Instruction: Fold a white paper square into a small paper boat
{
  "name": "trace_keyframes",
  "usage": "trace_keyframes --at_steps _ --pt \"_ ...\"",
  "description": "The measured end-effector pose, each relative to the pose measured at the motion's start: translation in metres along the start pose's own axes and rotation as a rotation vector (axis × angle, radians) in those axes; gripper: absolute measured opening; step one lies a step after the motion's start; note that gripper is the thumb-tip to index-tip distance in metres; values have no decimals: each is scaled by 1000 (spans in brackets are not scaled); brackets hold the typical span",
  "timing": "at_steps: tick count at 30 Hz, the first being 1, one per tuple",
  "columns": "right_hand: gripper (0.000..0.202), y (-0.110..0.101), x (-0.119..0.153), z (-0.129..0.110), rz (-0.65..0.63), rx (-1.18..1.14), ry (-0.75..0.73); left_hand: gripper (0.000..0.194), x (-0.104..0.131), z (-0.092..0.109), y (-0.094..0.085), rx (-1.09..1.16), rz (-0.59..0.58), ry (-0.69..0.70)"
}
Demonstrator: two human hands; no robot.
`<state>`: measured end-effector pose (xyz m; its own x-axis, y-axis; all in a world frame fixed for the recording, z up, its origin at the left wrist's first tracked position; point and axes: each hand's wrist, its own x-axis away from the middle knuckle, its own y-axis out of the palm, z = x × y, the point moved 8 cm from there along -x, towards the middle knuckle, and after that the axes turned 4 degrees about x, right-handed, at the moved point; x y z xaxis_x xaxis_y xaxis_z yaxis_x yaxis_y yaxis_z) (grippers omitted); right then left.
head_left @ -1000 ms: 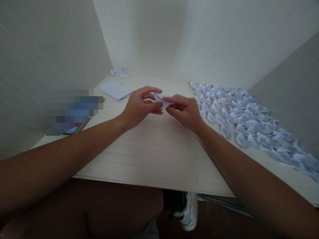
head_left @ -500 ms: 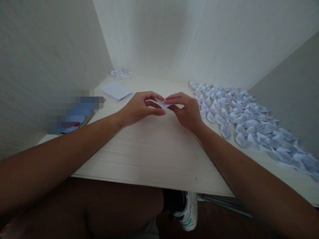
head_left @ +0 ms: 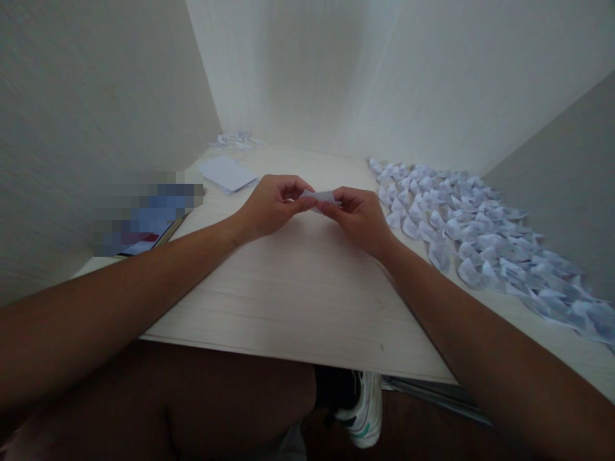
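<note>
Closed in since the earlier frame, my left hand (head_left: pixel 266 208) now pinches one end of the small white paper (head_left: pixel 325 196); my right hand (head_left: pixel 364 218) grips the other, seemingly to steady it, above the table (head_left: pixel 288 288) toward its far edge. Folded pieces (head_left: pixel 480 224) crowd the right edge, likely kept aside.

You can't read any text, label, brand, number or sign anywhere in the frame; the screen (head_left: pixel 161 208) at the left of the frame is pixelated beyond reading for you.
</note>
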<state>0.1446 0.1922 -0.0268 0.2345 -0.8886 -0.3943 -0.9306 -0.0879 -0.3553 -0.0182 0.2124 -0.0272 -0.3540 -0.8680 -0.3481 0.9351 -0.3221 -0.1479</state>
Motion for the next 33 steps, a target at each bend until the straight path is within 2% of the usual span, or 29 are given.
trace_keyframes --at_steps 4,9,12,20,26,33 --pt "46 1 0 6 -14 -92 60 31 1 -7 5 193 -24 -87" --pt "41 8 2 13 -44 -332 226 36 9 -18 16 466 -161 -323" --pt "38 15 5 14 -98 -441 312 36 11 -19 17 518 -202 -366" --pt "42 16 6 12 -131 -408 287 31 8 -24 17 451 -147 -315" --pt "46 6 2 11 -14 -262 189 31 6 -16 14 371 -39 -168" --pt "44 3 2 7 33 -178 135 37 5 -4 6 161 76 -68"
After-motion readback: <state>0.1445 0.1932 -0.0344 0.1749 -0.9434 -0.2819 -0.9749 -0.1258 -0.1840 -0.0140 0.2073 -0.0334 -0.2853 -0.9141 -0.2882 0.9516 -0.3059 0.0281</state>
